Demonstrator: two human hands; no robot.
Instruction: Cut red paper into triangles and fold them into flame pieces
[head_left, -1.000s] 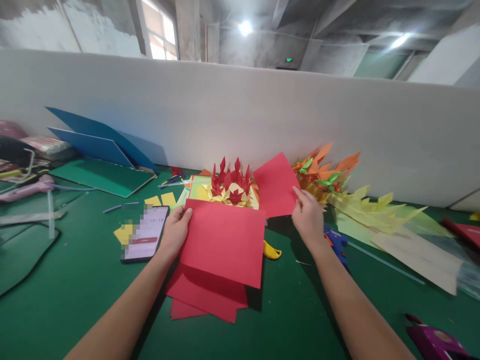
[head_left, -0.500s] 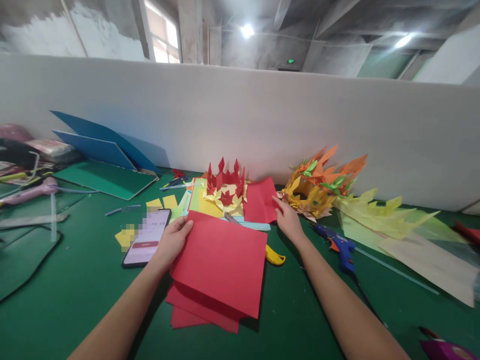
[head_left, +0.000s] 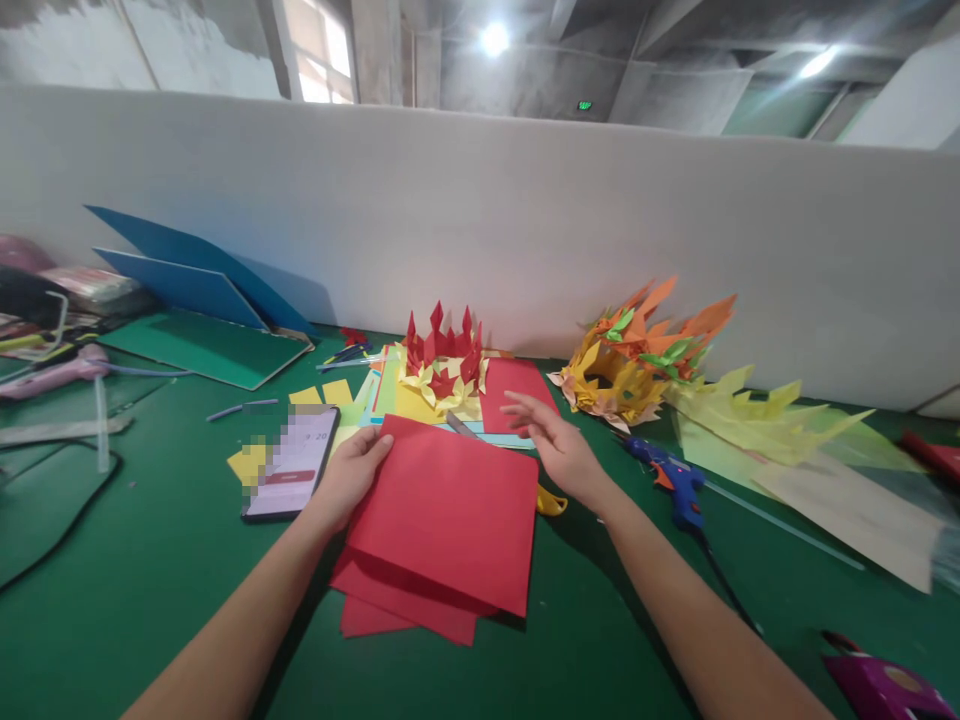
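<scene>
My left hand (head_left: 352,475) grips the left edge of the top red paper sheet (head_left: 450,515), which lies on a small stack of red sheets (head_left: 405,610) on the green table. My right hand (head_left: 551,445) hovers open, fingers spread, just above the sheet's far right corner. Behind it a single red sheet (head_left: 514,390) lies flat beside a red-and-yellow folded paper crown (head_left: 442,370). A yellow utility knife (head_left: 551,500) peeks out under my right wrist.
A phone (head_left: 292,465) lies left of my left hand, with yellow paper squares (head_left: 322,395) near it. An orange-yellow paper crown (head_left: 637,355), pale yellow paper shapes (head_left: 772,420) and a blue glue gun (head_left: 679,485) sit to the right. Blue boards (head_left: 187,275) lean on the white wall.
My right hand laid the single red sheet down flat behind the stack, let go of it, and drew back toward the stack with fingers open. My left hand stayed on the top sheet.
</scene>
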